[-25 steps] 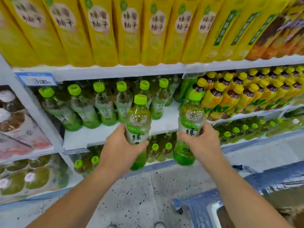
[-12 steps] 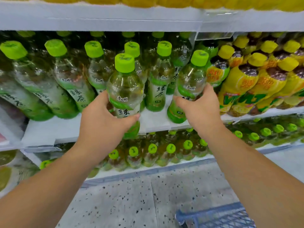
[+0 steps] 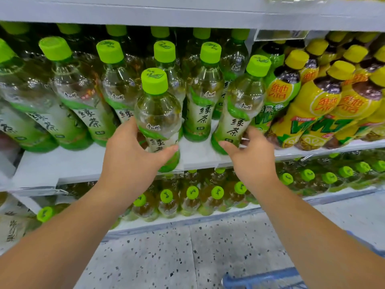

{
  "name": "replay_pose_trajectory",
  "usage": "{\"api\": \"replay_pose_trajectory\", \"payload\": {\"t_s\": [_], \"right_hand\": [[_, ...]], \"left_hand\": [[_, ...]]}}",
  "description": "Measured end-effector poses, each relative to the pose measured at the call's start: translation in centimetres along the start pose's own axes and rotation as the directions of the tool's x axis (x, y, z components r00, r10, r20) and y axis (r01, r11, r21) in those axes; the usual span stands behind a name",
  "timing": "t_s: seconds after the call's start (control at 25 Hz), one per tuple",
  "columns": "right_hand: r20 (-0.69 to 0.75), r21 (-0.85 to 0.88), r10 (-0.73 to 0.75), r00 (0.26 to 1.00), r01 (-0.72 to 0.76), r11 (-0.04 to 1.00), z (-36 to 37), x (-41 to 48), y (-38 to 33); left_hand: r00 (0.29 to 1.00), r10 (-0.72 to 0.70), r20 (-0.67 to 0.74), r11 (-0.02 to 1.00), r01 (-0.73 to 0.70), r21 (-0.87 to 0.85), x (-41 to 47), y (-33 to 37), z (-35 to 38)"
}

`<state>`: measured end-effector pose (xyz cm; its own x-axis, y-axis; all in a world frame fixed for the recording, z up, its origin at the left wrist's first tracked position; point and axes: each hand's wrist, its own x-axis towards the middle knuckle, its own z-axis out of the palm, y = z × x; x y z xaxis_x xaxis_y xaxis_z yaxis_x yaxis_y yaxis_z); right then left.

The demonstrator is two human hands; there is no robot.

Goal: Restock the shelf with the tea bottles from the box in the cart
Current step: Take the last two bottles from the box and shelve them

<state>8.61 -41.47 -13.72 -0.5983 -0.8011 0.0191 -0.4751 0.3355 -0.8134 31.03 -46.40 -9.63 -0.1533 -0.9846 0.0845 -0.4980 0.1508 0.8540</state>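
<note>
My left hand (image 3: 133, 161) grips a green-capped tea bottle (image 3: 158, 113) by its lower half, upright just over the front edge of the white shelf (image 3: 62, 163). My right hand (image 3: 252, 161) holds a second tea bottle (image 3: 239, 113) low at its base, thumb on the left and fingers on the right. This bottle leans slightly and its bottom rests on the shelf at the right end of the green tea row (image 3: 87, 101), beside the yellow bottles. The box is out of view.
Yellow-capped lemon tea bottles (image 3: 312, 113) fill the shelf to the right. A lower shelf holds more green-capped bottles (image 3: 191, 192). The blue cart's corner (image 3: 260, 278) shows at the bottom right over the speckled floor (image 3: 156, 257). Another shelf board (image 3: 145, 11) runs overhead.
Both hands moved forward toward the shelf with their bottles. The right bottle now stands on the shelf board by the yellow bottles; the left bottle reached the shelf's front edge.
</note>
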Motion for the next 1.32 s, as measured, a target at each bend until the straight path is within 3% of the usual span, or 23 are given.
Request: {"api": "replay_pose_trajectory", "payload": {"t_s": [0.4, 0.8, 0.96, 1.04, 1.16, 1.32], "right_hand": [[-0.103, -0.108, -0.050, 0.993, 0.039, 0.993, 2.2, 2.5, 0.0], [-0.055, -0.064, 0.031, 0.998, -0.035, 0.997, 1.9, 2.9, -0.7], [-0.167, 0.050, 0.013, 0.986, -0.005, 0.999, 1.5, -1.3, -2.8], [-0.022, 0.219, -0.044, 0.999, 0.048, 0.975, 2.3, -3.9, -4.8], [0.241, 0.341, -0.155, 0.958, 0.066, 0.938, 4.2, -6.3, -7.9], [0.194, 0.424, -0.154, 0.969, 0.059, 0.904, 6.3, -7.4, -10.2]], "left_hand": [[0.998, -0.037, 0.051, 0.999, 0.038, -0.022, -0.5, -0.4, 0.4], [0.998, -0.048, 0.028, 0.998, 0.050, -0.048, -1.0, -1.1, 0.7], [0.996, -0.052, 0.077, 0.998, 0.054, -0.034, -0.8, -1.3, 0.7], [0.996, -0.038, 0.082, 0.999, 0.041, -0.028, -0.6, -1.4, 0.6], [0.998, -0.015, 0.065, 0.995, 0.021, -0.095, -0.8, -1.5, 0.7], [0.997, -0.027, 0.073, 0.996, 0.032, -0.077, -1.9, -1.8, -1.4]]}}
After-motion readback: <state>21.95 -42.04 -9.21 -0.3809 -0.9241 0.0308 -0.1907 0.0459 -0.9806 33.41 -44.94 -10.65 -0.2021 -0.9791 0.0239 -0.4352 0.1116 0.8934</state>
